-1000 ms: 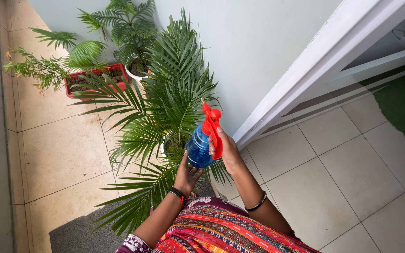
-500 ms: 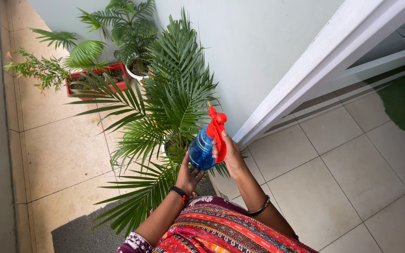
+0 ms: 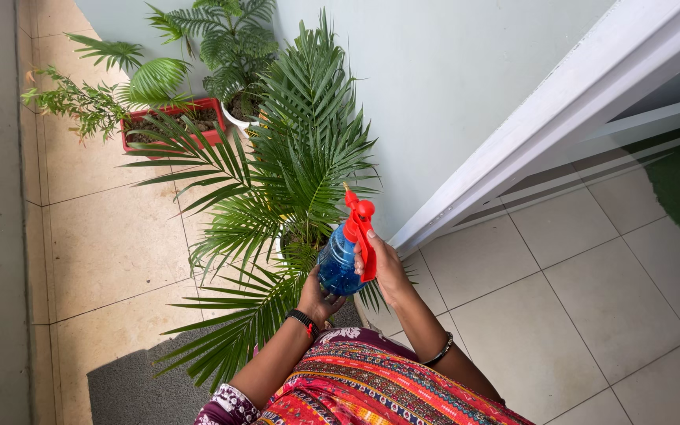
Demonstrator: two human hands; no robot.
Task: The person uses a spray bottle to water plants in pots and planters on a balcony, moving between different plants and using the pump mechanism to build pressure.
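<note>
1. A large palm plant is seen against the pale wall, its fronds spread over the tiled floor.
2. Behind the palm, a red planter and a white pot are set by the wall.
3. A blue spray bottle with a red trigger head is held just in front of the palm, nozzle toward the fronds; misting appears to be in hand.
4. The right hand is clenched round the trigger; the left hand cups the bottle's base. A squeeze with steady aim is judged to be called for.
</note>
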